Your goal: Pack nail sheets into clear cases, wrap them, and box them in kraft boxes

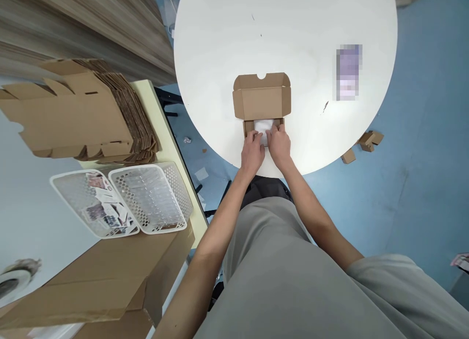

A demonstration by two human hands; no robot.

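A small brown cardboard box (261, 100) stands near the front edge of the round white table (286, 31), its lid tipped up and back. Inside lies a white wrapped item (264, 125). My left hand (252, 151) and my right hand (279, 142) meet at the box's near side, side by side. The fingers of both are curled and pressed onto the white item. Most of the box's tray is hidden under my hands.
A blurred purple object (349, 71) lies at the table's right. To the left, a yellow side table holds a stack of flat cardboard blanks (84, 109) and two white perforated baskets (146, 197). A large cardboard carton (102, 280) stands below them. Cardboard scraps (370, 139) lie on the blue floor.
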